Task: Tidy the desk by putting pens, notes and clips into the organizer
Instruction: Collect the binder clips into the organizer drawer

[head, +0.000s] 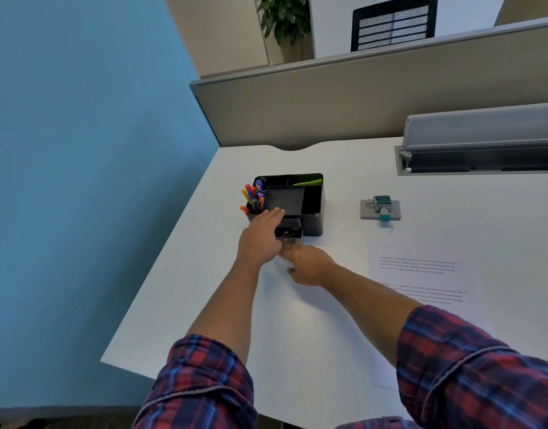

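A black desk organizer [313, 209] stands on the white desk [344, 320]. Several coloured pens [253, 195] stand in its left compartment, and green notes [308, 182] lean in the back one. Its small front drawer [289, 232] is pulled out and holds dark clips. My left hand [262, 235] lies flat with straight fingers on the organizer's front top edge. My right hand [308, 266] is at the drawer front, fingers curled toward its handle; the fingertips are hidden behind my left hand.
A grey pad with a teal-topped stamp or clip [381, 209] lies to the right of the organizer. Printed sheets [421, 274] lie on the desk at right. A grey cable tray [483, 147] and partition are at the back; the desk's left edge is close.
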A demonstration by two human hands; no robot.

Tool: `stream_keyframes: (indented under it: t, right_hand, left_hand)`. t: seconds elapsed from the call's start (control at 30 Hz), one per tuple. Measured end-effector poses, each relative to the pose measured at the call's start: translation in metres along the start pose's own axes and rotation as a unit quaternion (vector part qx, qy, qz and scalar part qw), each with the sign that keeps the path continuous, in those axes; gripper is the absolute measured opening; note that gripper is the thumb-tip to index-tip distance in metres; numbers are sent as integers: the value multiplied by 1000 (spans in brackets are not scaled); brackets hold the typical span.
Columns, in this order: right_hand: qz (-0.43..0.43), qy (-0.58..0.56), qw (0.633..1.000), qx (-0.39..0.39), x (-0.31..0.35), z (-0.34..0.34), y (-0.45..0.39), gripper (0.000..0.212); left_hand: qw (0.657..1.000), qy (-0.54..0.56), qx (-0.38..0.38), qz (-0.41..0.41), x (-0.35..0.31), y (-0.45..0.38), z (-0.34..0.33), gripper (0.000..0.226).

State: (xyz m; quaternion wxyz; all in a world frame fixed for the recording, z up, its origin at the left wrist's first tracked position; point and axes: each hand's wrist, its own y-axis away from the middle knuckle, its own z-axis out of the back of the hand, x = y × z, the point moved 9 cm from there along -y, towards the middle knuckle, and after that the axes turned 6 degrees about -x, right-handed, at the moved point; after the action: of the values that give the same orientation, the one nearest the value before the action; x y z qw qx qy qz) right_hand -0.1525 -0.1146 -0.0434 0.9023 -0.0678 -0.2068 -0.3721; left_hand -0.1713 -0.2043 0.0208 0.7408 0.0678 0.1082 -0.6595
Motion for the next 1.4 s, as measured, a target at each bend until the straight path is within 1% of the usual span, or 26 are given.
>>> stream_keyframes:
  t: [0.13, 0.27, 0.43, 0.63, 0.93, 1.07, 1.23, 1.3, 1.4]
  right_hand:
    - [-18, 13, 1000, -9, -5, 7, -8, 71]
    - [-18, 25, 999, 5, -7, 7, -10, 74]
    - [-36, 15, 999, 3, -6, 12, -17, 77]
    - [-35, 23, 999, 11, -5, 11, -22, 79]
    - [-69, -14, 997, 30, -8, 2, -24, 86]
    - [-51, 12, 999, 8, -8, 9, -19, 84]
    - [-13, 50, 999, -10, -12, 18, -6, 80]
    - [7, 72, 997, -25, -15, 20, 2, 76]
    - [54, 128, 989, -59, -17, 23, 13, 69]
  left_hand:
    - [1000, 1, -9, 0, 3, -3, -2, 83]
    - [1000, 6, -22, 4, 4, -3, -1, 81]
    - [999, 16, -36, 10, 4, -3, -3, 77]
    - [999, 31, -41, 1, 4, 2, -10, 84]
    - [998, 35, -55, 0, 1, 6, -9, 82]
    - [999, 11, -44, 2, -1, 8, -12, 88]
    - [999, -37, -9, -13, -3, 9, -13, 96]
    - [997, -73, -10, -26, -4, 12, -12, 92]
    - [992, -105, -53, -40, -7, 24, -10, 76]
